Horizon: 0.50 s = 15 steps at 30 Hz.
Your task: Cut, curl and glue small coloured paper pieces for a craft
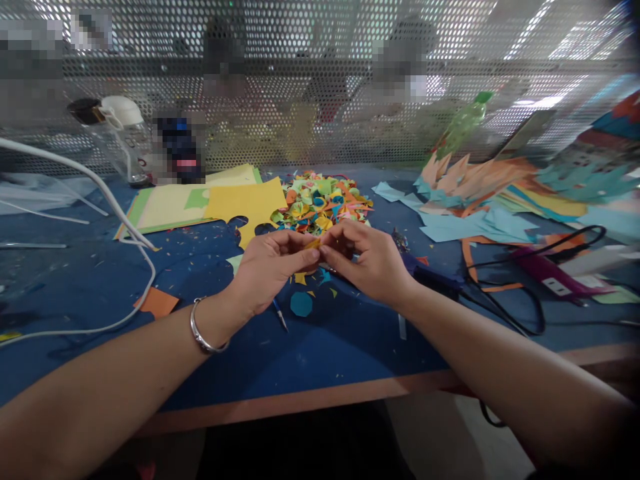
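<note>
Between their fingertips, my left hand (270, 263) and my right hand (367, 257) pinch a small folded piece of yellow paper (313, 244). Most of the piece is hidden by the fingers. Just below them on the blue table lies a teal paper disc (301, 304), among small paper scraps. A craft knife (281, 315) with a blue handle rests beside the disc, partly under my left hand. Beyond my hands is a heap of small folded colored papers (325, 200). A yellow sheet (255, 203) with round cutouts lies to its left.
Stacked pale paper sheets (170, 210) lie at the left. Clear bottles (127, 143) stand behind them, near a perforated metal screen (300, 73). A white cable (100, 170) loops across the left. Spiky folded paper (460, 180), blue sheets (460, 223) and a glue gun (435, 277) are at the right.
</note>
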Each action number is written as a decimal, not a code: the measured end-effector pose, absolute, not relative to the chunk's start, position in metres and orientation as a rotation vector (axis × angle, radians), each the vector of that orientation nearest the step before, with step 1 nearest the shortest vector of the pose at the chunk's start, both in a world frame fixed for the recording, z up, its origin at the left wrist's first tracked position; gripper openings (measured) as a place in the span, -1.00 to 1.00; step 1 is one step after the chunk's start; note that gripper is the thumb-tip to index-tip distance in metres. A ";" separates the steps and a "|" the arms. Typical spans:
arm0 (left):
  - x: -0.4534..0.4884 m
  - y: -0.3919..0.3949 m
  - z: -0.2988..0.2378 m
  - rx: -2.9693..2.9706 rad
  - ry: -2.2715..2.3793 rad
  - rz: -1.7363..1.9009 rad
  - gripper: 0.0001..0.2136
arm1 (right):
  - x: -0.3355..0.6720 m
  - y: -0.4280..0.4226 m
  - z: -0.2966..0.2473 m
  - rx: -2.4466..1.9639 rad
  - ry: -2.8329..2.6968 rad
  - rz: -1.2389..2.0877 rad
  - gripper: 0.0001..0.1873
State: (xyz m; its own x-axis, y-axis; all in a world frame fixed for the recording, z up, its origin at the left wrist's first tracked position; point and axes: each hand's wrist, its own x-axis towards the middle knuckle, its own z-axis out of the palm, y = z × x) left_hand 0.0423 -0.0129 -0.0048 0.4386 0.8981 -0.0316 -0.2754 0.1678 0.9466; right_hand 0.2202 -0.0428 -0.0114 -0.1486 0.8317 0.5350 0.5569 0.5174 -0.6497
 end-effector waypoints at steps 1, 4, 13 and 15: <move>0.042 -0.013 -0.005 1.091 0.716 0.945 -0.67 | 0.220 -0.043 -0.011 -1.152 -1.833 0.375 -0.90; 0.042 -0.013 -0.004 1.088 0.725 0.938 -0.67 | 0.219 -0.044 -0.010 -1.146 -1.842 0.367 -0.91; 0.043 -0.012 -0.005 1.069 0.762 0.933 -0.72 | 0.221 -0.043 -0.012 -1.138 -1.842 0.406 -0.89; 0.043 -0.012 -0.004 1.073 0.770 0.922 -0.74 | 0.222 -0.042 -0.012 -1.151 -1.844 0.421 -0.85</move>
